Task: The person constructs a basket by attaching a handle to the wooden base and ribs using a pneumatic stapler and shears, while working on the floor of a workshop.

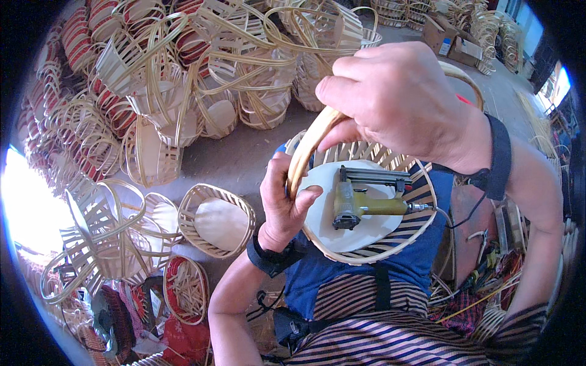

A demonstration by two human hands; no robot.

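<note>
A woven wood-strip basket (pixel 366 259) rests on my lap, with a pale flat base (pixel 320 229). Inside it lies an olive-green nail gun (pixel 366 204) with a black magazine, its air fitting pointing to the right side of the basket. A bent wooden handle (pixel 314 137) arches over the basket. My left hand (pixel 284 198) grips this handle low on its left side, thumb on the near face. Higher up, my right hand (pixel 406 100) is closed round the same handle, fingers curled over it; part of the hoop is hidden behind that hand.
Stacked handled baskets (pixel 256 79) fill the far left, some with red bands. An oval basket (pixel 217 222) stands on the floor to my left, near a red-rimmed basket of wood pieces (pixel 185 290). Cardboard boxes (pixel 448 39) sit far right. A thin hose (pixel 467 218) runs at right.
</note>
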